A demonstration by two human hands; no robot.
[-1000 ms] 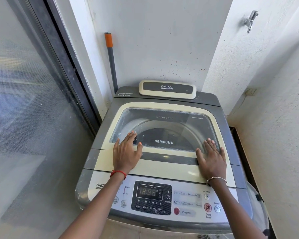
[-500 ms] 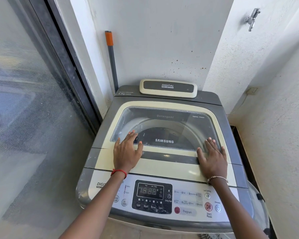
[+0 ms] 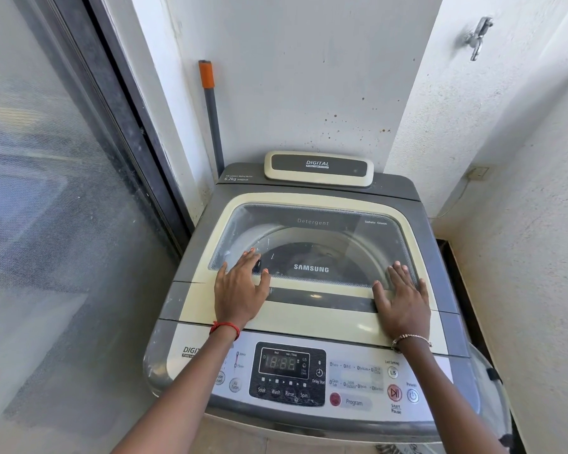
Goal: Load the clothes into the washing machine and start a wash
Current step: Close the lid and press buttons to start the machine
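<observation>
A grey and cream top-loading washing machine [image 3: 194, 257] stands in front of me with its glass lid [image 3: 312, 224] down. Through the glass I see the drum rim and something dark inside, too dim to tell. My left hand [image 3: 240, 290] lies flat on the lid's front left, fingers spread. My right hand [image 3: 402, 296] lies flat on the lid's front right, fingers spread as well. Neither hand holds anything. The control panel [image 3: 292, 371] with its display, a red Start/Pause button [image 3: 394, 392] and a Power button [image 3: 413, 395] sits below my wrists.
A grey pole with an orange tip [image 3: 210, 116] leans in the corner behind the machine. A sliding glass door [image 3: 46, 208] runs along the left. White walls close in behind and at the right, with a metal tap [image 3: 477, 36] high up.
Both hands stay flat on the lid in the same spots. The view has shifted only slightly.
</observation>
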